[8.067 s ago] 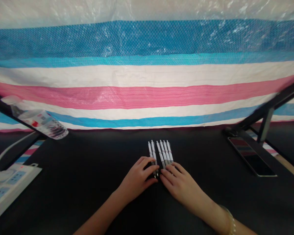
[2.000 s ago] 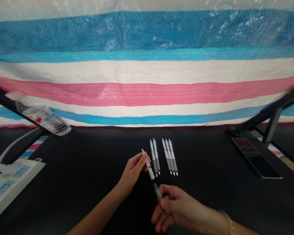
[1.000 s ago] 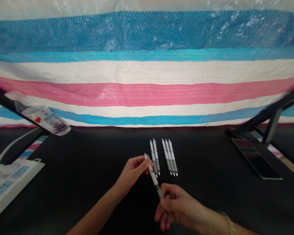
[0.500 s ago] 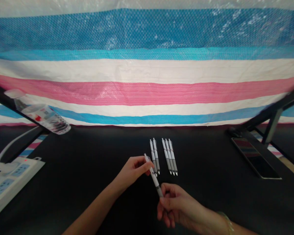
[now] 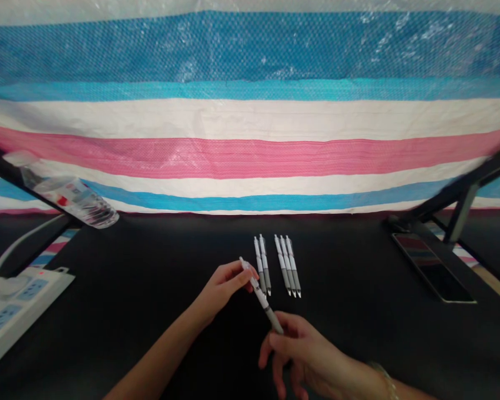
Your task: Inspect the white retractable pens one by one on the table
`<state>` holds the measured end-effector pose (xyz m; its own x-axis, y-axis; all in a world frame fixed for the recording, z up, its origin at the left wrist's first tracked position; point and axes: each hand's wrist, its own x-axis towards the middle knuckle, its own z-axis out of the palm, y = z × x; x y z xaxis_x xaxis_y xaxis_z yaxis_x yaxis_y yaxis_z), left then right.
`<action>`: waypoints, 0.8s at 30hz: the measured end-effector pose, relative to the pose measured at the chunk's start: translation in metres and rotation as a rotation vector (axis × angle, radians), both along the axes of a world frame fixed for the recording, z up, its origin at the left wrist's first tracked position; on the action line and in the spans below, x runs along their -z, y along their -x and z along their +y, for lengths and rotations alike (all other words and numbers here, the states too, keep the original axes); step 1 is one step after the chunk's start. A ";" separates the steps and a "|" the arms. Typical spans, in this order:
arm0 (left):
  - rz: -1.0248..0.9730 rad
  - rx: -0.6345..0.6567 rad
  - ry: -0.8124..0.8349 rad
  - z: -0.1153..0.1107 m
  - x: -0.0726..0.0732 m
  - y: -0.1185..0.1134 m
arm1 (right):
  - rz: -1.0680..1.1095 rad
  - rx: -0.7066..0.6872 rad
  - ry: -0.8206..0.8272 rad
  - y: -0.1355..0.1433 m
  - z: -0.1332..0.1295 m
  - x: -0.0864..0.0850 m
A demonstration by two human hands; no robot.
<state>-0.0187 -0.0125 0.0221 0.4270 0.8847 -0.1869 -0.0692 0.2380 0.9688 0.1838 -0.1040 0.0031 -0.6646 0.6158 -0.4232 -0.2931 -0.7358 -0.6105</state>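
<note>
A white and grey pen (image 5: 259,293) slants over the black table, its top end up and to the left. My left hand (image 5: 232,282) pinches its upper part between thumb and fingers. Around the pen's grey lower end are the thumb and forefinger of my right hand (image 5: 291,344), while the other fingers hang spread. Beyond my left hand lie two similar pens (image 5: 263,266) side by side. Three more pens (image 5: 287,266) lie in a group just to their right.
At the left are a white power strip (image 5: 25,300) and a tilted clear plastic bottle (image 5: 77,197). A phone (image 5: 433,266) lies on the black table (image 5: 150,250) at the right. A striped sheet (image 5: 250,155) hangs behind.
The held pen's upper end has shifted slightly left with my left hand. The fingers of my right hand have loosened and spread downward, and its thumb has moved slightly left.
</note>
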 end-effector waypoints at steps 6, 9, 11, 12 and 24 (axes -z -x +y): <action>0.008 -0.017 -0.018 0.002 -0.001 0.002 | -0.058 0.041 -0.013 0.001 0.000 0.004; 0.011 -0.023 -0.015 0.002 -0.003 0.001 | -0.077 0.044 -0.004 0.001 0.002 0.004; 0.012 -0.029 -0.010 0.001 -0.005 0.001 | -0.064 0.030 0.013 0.002 0.003 0.004; 0.012 -0.036 -0.007 0.001 -0.005 0.000 | -0.052 0.023 0.026 0.002 0.003 0.003; -0.004 -0.052 0.000 0.002 0.000 0.001 | -0.055 0.006 0.029 0.001 0.001 0.000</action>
<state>-0.0201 -0.0105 0.0220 0.3812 0.9057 -0.1853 -0.0850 0.2339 0.9685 0.1833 -0.1031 0.0033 -0.6361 0.6068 -0.4767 -0.2646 -0.7518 -0.6040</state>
